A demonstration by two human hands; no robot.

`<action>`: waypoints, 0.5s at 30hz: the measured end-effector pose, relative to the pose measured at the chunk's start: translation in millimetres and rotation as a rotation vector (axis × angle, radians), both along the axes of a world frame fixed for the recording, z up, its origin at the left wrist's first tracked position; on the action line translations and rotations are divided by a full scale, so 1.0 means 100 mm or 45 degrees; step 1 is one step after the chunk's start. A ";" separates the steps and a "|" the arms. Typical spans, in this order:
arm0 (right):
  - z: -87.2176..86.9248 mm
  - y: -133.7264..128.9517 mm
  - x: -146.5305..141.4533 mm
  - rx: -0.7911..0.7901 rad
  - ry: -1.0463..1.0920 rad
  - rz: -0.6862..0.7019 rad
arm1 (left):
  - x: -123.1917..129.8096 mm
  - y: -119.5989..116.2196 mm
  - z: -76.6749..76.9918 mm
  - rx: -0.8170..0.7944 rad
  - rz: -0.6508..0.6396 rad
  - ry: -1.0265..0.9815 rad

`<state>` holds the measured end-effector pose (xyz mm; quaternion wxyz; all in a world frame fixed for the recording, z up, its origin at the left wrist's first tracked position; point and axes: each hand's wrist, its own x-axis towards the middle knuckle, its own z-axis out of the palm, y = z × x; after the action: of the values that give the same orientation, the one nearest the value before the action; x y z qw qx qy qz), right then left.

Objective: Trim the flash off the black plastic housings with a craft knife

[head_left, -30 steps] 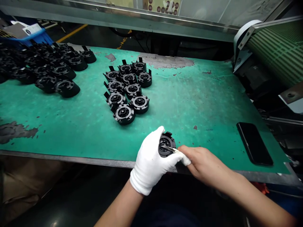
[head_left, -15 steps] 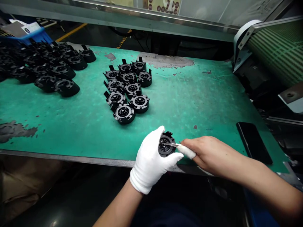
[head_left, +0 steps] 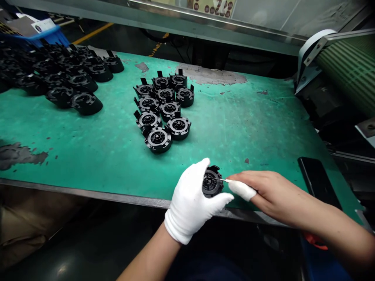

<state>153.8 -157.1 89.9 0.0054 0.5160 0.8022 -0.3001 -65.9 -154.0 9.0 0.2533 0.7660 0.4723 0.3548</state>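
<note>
In a white glove, my left hand curls around a round black plastic part near the table's front edge. The part has rings, ribs and a raised tab on its rim, and the glove hides its left side. My right hand is bare except for a white wrap on the thumb. Its fingers are closed on a knife with a thin metal blade, which reaches over the part's face. The knife's handle is hidden in the hand.
Several similar black parts stand grouped on the green table. A larger mass of them lies at the left by a blue bin. A black phone lies at right, below a green conveyor belt.
The view has shifted slightly, moving the scene to the right. My right hand has drawn back a little, and the blade now looks thinner, turned more edge-on. My left hand keeps its hold.
</note>
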 end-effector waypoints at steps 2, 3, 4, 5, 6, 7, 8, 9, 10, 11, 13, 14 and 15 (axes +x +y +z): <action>-0.07 -0.05 0.01 0.011 0.046 -0.054 | 0.00 0.00 0.01 0.006 0.000 -0.009; -0.11 -0.08 0.00 0.011 0.040 -0.073 | 0.00 0.00 0.02 0.006 0.003 -0.010; -0.13 -0.10 0.00 0.011 0.024 -0.087 | 0.00 0.00 0.02 0.005 0.008 -0.010; -0.15 -0.12 -0.01 0.015 0.003 -0.099 | 0.00 0.00 0.02 0.006 0.009 -0.008; -0.15 -0.14 -0.02 0.023 -0.023 -0.108 | 0.00 0.01 0.02 0.007 0.010 -0.007; -0.15 -0.16 -0.03 0.035 -0.055 -0.113 | 0.00 0.01 0.02 0.008 0.010 -0.005; -0.15 -0.17 -0.04 0.054 -0.096 -0.117 | 0.00 0.01 0.02 0.007 0.011 -0.005; -0.14 -0.18 -0.05 0.081 -0.145 -0.120 | 0.00 0.01 0.01 0.005 0.011 -0.006; -0.12 -0.19 -0.07 0.109 -0.199 -0.117 | 0.01 0.01 0.01 0.003 0.012 -0.008; -0.11 -0.20 -0.09 0.139 -0.253 -0.113 | 0.01 0.00 0.00 0.001 0.016 -0.010; -0.08 -0.20 -0.12 0.190 -0.343 -0.103 | 0.01 0.00 -0.02 0.001 0.027 -0.015; -0.07 -0.20 -0.14 0.209 -0.375 -0.102 | 0.01 0.00 -0.02 0.003 0.031 -0.015; -0.06 -0.20 -0.16 0.227 -0.398 -0.104 | 0.02 -0.01 -0.03 0.006 0.033 -0.012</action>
<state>138.1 -176.6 83.7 0.0720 0.5870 0.7934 -0.1438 -64.3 -154.6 6.3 0.2491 0.7587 0.4802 0.3630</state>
